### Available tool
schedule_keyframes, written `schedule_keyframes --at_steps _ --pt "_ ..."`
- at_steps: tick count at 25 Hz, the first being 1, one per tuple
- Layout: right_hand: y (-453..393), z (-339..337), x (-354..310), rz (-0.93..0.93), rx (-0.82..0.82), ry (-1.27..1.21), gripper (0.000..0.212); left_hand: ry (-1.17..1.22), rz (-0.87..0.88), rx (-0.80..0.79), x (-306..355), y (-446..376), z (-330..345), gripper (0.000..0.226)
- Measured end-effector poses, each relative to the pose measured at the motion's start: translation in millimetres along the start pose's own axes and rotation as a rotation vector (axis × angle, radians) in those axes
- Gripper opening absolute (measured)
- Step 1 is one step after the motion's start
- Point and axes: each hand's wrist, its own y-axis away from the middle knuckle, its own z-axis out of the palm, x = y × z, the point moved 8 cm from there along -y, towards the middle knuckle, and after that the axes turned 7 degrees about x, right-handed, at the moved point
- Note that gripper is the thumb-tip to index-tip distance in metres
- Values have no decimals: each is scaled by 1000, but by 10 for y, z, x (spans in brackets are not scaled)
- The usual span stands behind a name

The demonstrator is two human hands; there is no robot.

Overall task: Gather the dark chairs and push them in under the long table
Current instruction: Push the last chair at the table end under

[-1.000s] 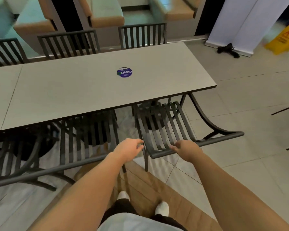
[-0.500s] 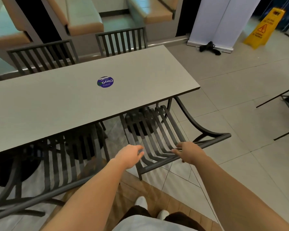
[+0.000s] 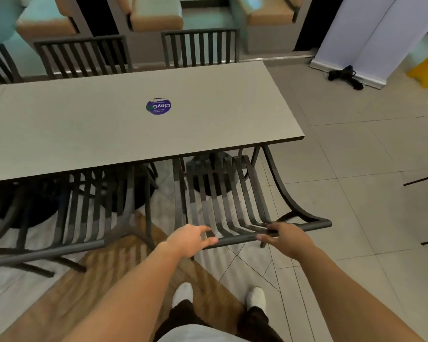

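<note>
Our left hand (image 3: 190,239) curls loosely at the top rail of the dark chair (image 3: 223,198), fingers half open, thumb under the bar. Our right hand (image 3: 283,239) wraps the same rail further right, closed on it. Two-handed hold likely keeps the push straight. Chair seat sits partly under the long table (image 3: 109,134); neighbouring chair (image 3: 84,213) is tucked alongside.
</note>
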Motion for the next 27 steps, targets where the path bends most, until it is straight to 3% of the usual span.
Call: schedule_keyframes --at_steps 3,6,9,14,19,24,27 --pt "-73 -7 251 -93 -34 42 82 25 -62 -5 204 58 326 84" --pt "-219 -111 561 -123 -38 132 62 -260 -116 142 279 16 405 63" --pt "-336 -167 803 -155 -34 242 53 -324 -178 241 333 16 460 45" --pt "-374 -80 875 -139 34 348 48 -277 -216 222 324 28 528 44" --pt "-478 -71 899 -113 -70 405 42 -255 -251 238 304 26 547 46" --pt "-475 -36 944 -52 -56 543 25 -333 -413 115 -77 31 544 40" --pt "-461 -9 1017 -44 -59 598 26 -388 -401 61 -22 -55 601 37"
